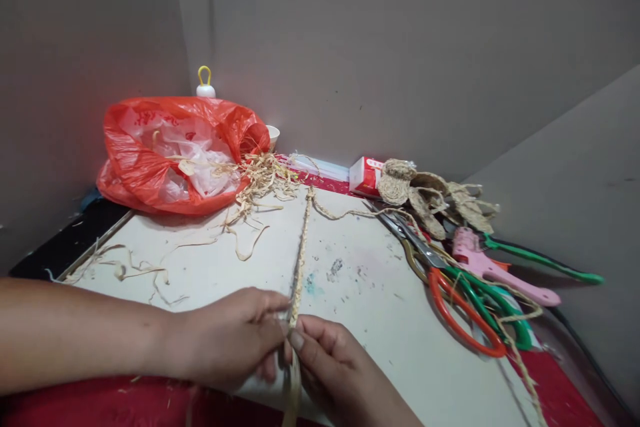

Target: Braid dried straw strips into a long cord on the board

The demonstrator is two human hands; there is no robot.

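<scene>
A pale straw braid (299, 273) runs from the far middle of the white board (380, 307) toward me, its loose strands trailing down past my hands. My left hand (245, 333) pinches the braid from the left, thumb and fingers closed near its plaited end. From the right, my right hand (335, 360) grips the same spot between thumb and fingers. The two hands nearly touch there. At the far end, a thin twisted cord (345, 215) leads off to the right from the braid. Some fingertips are hidden behind the strands.
Left stands a red plastic bag (135, 180) with straw scraps (265, 180) spilling out. On the right lie orange-handled scissors (465, 320), green-handled scissors (520, 333), a pink glue gun (490, 270), green-handled pliers (545, 259), woven straw pieces (425, 193) and a red-white box (365, 175). Grey walls enclose the back.
</scene>
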